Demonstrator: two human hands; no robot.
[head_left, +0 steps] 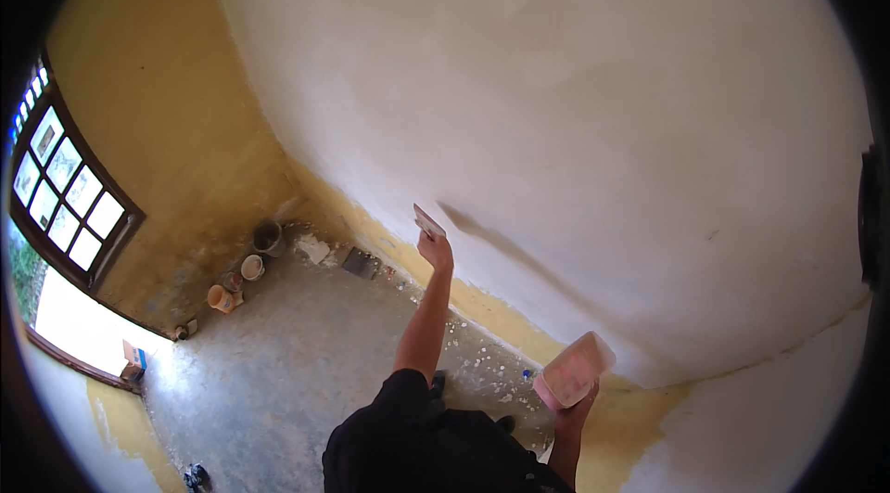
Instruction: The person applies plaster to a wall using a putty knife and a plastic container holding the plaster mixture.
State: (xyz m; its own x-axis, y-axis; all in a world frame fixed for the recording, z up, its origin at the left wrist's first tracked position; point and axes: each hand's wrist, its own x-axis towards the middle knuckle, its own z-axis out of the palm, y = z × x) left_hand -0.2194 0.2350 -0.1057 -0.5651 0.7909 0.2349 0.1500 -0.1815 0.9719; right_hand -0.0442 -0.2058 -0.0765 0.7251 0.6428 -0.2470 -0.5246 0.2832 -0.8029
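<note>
My left hand (436,252) is stretched out toward the white-coated wall (593,122), its fingers closed round a flat putty knife (427,219). The blade is tilted up, close to the wall; whether it touches I cannot tell. Lower and to the right, my right hand (577,413) grips a translucent plastic container (575,369) with a pinkish tint. It is held tilted near the foot of the wall, and what is inside does not show clearly. A long shadow of my arm falls across the white surface.
White splatters dot the concrete floor (306,372) along the wall. Several buckets, including a dark one (268,238) and an orange one (220,297), stand by the yellow wall (167,122). A grey slab (360,263) lies in the corner. A window (69,187) and a bright doorway are at left.
</note>
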